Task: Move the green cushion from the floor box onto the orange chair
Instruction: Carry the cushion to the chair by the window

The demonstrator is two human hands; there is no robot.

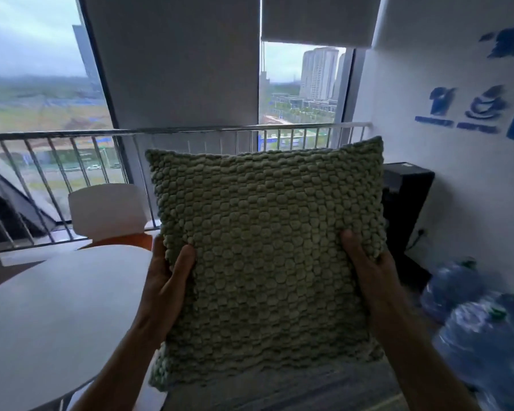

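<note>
The green cushion (267,250), square with a knobbly knitted cover, is held upright in the air in front of me. My left hand (166,280) grips its left edge and my right hand (368,268) grips its right edge, thumbs on the near face. Behind the cushion's left side stands the chair (107,212), with a white back and an orange seat (122,241) only partly visible. The floor box is not in view.
A round white table (57,315) fills the lower left, between me and the chair. A metal railing (72,134) runs along the windows behind. Several blue water jugs (481,327) lie on the floor at the right, near a black cabinet (407,203).
</note>
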